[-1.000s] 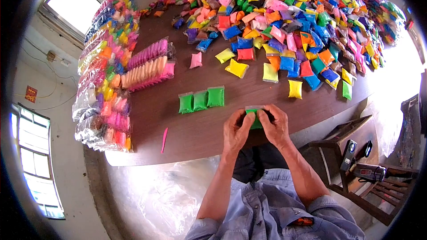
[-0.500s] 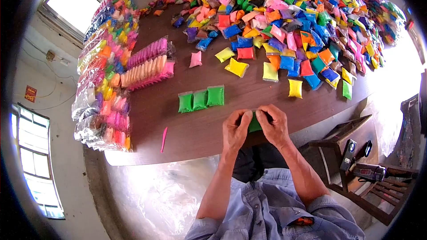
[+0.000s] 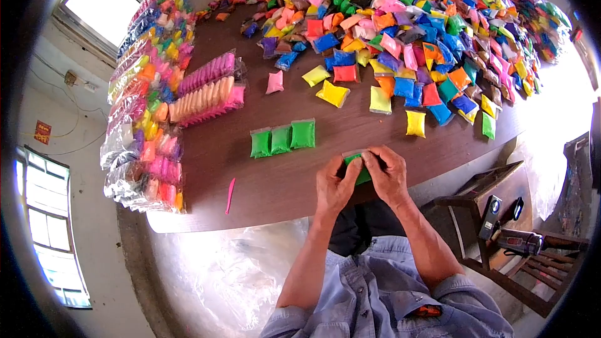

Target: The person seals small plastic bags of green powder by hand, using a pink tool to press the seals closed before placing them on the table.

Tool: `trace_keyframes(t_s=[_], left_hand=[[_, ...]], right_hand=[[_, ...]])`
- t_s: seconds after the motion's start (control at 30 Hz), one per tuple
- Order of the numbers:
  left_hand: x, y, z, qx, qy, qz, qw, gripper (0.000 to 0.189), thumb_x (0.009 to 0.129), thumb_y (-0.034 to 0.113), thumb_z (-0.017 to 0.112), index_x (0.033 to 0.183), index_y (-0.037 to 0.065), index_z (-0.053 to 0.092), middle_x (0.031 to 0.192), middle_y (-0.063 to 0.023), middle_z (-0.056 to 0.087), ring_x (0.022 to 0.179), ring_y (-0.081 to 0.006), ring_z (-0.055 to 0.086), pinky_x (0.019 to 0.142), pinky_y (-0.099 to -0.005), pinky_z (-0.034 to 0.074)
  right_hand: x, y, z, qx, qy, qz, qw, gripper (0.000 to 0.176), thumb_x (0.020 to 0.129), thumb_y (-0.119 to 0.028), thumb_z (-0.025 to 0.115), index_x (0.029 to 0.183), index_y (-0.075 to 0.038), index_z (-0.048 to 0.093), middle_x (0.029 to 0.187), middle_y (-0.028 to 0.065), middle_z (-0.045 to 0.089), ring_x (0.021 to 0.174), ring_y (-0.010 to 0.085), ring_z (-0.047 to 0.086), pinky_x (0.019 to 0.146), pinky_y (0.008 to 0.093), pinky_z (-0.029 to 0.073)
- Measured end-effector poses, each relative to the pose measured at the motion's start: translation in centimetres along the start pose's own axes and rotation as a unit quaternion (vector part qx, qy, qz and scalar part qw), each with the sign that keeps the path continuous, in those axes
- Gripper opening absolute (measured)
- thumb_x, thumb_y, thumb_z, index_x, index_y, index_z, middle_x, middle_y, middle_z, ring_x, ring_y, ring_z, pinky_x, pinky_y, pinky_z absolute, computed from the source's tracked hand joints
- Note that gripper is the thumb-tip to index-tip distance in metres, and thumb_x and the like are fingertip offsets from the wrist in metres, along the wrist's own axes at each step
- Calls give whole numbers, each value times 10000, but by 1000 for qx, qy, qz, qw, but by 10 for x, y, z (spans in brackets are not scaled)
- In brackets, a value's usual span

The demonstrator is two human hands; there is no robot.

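At the table's front edge, a green packet [image 3: 362, 176] is held between both hands. My left hand [image 3: 334, 186] grips its left side, with fingers bent and thumb on top. My right hand [image 3: 386, 175] pinches its upper right part, thumb pressed on it. The hands nearly touch, and they cover much of the packet. Beyond them to the left, three green packets [image 3: 282, 139] lie side by side in a row on the brown table [image 3: 213, 169]. A thin pink stick [image 3: 230, 196] lies farther left.
A large heap of coloured packets [image 3: 432, 37] covers the back and right. Stacked bagged packets [image 3: 150, 106] line the left edge, beside rows of purple and peach packets [image 3: 203, 97]. Loose yellow packets [image 3: 415, 124] lie before the heap. A wooden stool [image 3: 494, 213] stands at the right.
More of the green packet now shows between my hands. My left thumb has shifted down and right across it, and my right fingers have closed slightly inward.
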State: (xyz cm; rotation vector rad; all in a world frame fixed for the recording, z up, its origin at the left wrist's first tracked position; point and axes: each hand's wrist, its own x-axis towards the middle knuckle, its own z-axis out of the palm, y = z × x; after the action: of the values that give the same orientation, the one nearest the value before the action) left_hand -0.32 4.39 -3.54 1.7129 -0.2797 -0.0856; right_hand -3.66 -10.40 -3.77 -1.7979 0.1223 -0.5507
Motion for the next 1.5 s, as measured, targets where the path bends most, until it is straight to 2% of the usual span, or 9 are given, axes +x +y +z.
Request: trace_keyframes(t_s=[0.3,0.4,0.47,0.67,0.9,0.97,1.17,1.27,1.5], left_hand=[[0,3,-1,-89,39,-38,995,245,1035,214,709,940,-10,676,799,36,594,765,-53,486,622,-253,398],[0,12,1,-81,24,-42,996,253,1035,210,708,924,-13,662,777,34,581,751,-56,478,612,-258,399],[1,11,2,9,19,17,1000,262,1031,206,713,905,-14,647,752,24,566,736,-59,464,603,-259,396],[2,-12,-1,-47,16,6,999,275,1023,206,723,903,-27,638,750,8,570,744,-65,470,614,-265,414],[1,19,1,-41,3,-21,999,276,1022,217,726,918,-35,678,756,5,602,739,-67,495,614,-272,431],[0,15,-2,27,-11,-10,1000,285,1020,238,730,935,-31,696,747,-14,624,725,-76,505,606,-283,436],[2,-9,-1,27,28,21,999,296,1016,247,733,935,-34,690,733,-60,639,716,-88,519,608,-301,451],[1,0,-4,29,10,-15,999,292,1013,243,738,949,-38,693,738,-65,645,721,-89,528,615,-302,462],[2,15,-4,62,-13,12,998,289,997,245,763,988,-39,706,775,-47,671,750,-86,544,641,-296,476]], right_hand=[[3,-8,2,-22,-19,-4,1000,196,999,-176,707,1057,9,729,858,128,700,740,202,675,661,329,530],[0,-2,3,-24,-3,-11,1000,206,1001,-184,702,1067,9,731,867,138,705,740,211,682,664,332,536],[0,0,3,-12,17,5,1000,206,1002,-183,698,1073,7,733,870,144,706,741,212,685,666,333,538],[2,-7,4,-7,-1,18,1000,190,1010,-168,681,1055,9,737,879,137,715,735,213,685,648,343,529],[0,0,2,-18,19,7,1000,210,1030,-181,667,1039,20,723,874,134,700,718,179,649,630,333,503],[0,1,3,-2,37,8,999,217,1035,-187,664,1037,22,721,858,128,690,708,167,631,627,330,496],[3,-11,3,6,9,18,1000,214,1042,-195,665,1022,10,723,771,83,627,669,139,568,605,315,471],[2,-7,1,-5,-15,34,999,218,1044,-199,664,1021,10,723,770,88,630,662,135,565,595,314,467],[2,-2,4,-6,24,21,999,231,1039,-200,666,1033,25,718,776,105,647,681,145,585,610,325,479]])
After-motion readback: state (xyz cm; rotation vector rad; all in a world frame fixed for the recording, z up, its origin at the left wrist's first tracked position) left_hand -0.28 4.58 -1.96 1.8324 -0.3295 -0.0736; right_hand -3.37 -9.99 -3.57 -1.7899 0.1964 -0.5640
